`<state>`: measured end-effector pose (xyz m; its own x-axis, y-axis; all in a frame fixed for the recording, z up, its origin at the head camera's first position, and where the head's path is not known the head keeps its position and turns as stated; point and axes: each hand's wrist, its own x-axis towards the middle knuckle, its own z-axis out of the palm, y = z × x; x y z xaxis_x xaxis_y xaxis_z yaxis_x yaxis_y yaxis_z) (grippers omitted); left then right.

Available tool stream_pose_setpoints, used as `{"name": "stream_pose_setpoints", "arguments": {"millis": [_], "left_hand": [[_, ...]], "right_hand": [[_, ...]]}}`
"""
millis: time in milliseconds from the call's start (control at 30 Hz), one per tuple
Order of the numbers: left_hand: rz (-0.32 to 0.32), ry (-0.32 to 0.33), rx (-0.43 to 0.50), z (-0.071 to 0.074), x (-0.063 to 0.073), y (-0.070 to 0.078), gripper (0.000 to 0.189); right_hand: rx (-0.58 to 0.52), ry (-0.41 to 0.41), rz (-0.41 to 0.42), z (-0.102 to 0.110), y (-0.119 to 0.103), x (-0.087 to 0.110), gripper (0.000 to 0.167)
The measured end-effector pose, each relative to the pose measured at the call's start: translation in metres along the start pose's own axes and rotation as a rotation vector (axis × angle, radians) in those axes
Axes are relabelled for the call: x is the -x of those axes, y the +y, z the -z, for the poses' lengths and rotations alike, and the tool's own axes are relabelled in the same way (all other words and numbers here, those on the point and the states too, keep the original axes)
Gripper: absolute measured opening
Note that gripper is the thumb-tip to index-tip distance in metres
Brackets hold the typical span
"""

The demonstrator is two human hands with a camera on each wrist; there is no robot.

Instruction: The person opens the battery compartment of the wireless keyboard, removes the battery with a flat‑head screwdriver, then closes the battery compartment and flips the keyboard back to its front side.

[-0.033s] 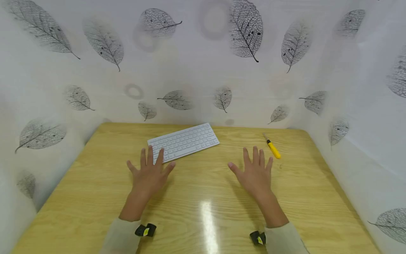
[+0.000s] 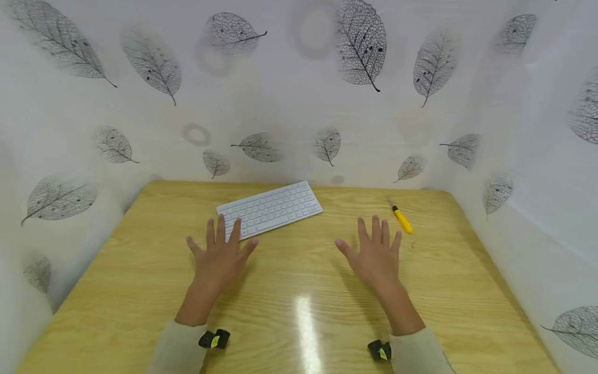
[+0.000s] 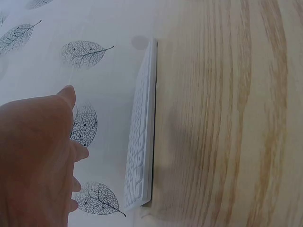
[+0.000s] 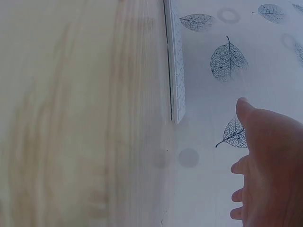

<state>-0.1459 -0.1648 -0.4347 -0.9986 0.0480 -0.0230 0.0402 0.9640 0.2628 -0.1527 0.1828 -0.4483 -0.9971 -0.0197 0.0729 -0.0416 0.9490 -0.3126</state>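
A white keyboard (image 2: pixel 275 208) lies at a slant near the far edge of the wooden table. My left hand (image 2: pixel 218 264) is held above the table with its fingers spread; in the head view its fingertips overlap the keyboard's near left corner. The left wrist view shows a gap between that hand (image 3: pixel 38 156) and the keyboard (image 3: pixel 143 132). To the right, my right hand (image 2: pixel 376 264) hovers with fingers apart and holds nothing. Just beyond its fingertips, to the right, lies a yellow-handled screwdriver (image 2: pixel 403 220) with a black collar and thin metal shaft.
A white curtain (image 2: pixel 280 104) printed with dark leaves encloses the back and both sides of the table (image 2: pixel 299 270). Black straps (image 2: pixel 215 339) sit by both sleeve cuffs. Light glares off the tabletop between the forearms.
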Motion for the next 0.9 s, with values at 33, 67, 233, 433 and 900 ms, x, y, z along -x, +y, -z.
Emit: {"name": "stream_pose_setpoints", "arguments": {"millis": [33,67,233,433,900], "left_hand": [[-0.001,0.001,0.0,0.0,0.0,0.0,0.088],[-0.002,0.001,0.002,0.0,0.0,0.0,0.088],[-0.01,0.0,0.009,-0.001,-0.001,0.0,0.089],[-0.011,-0.01,0.017,-0.003,-0.002,0.001,0.088],[-0.01,-0.001,0.016,0.0,-0.005,-0.006,0.089]], "right_hand": [[0.002,-0.002,0.0,0.0,0.0,0.0,0.101],[0.001,-0.001,0.001,0.0,0.0,0.0,0.101],[0.001,-0.003,0.004,0.0,0.0,0.0,0.101],[0.001,0.006,0.016,0.0,0.001,0.0,0.1],[0.0,0.007,0.062,-0.001,-0.008,-0.01,0.096]]}}
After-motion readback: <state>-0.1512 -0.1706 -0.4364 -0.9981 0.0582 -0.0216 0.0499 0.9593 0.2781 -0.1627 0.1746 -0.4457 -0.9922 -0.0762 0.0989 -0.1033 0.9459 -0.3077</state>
